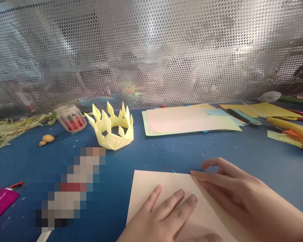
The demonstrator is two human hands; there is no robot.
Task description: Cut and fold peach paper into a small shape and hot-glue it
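Lying flat, fingers spread, lower centre, left hand (164, 215) and right hand (232, 195) press a pale cream paper sheet (151, 183), grasping nothing.

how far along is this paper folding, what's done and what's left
Done: one yellow paper crown stands finished on the blue table. In hand: the left hand lies flat on a pale sheet, while the right hand has fingertips at its far corner. Left: that sheet shows no visible crease yet, and the stack of sheets behind lies flat, so this piece looks barely started.
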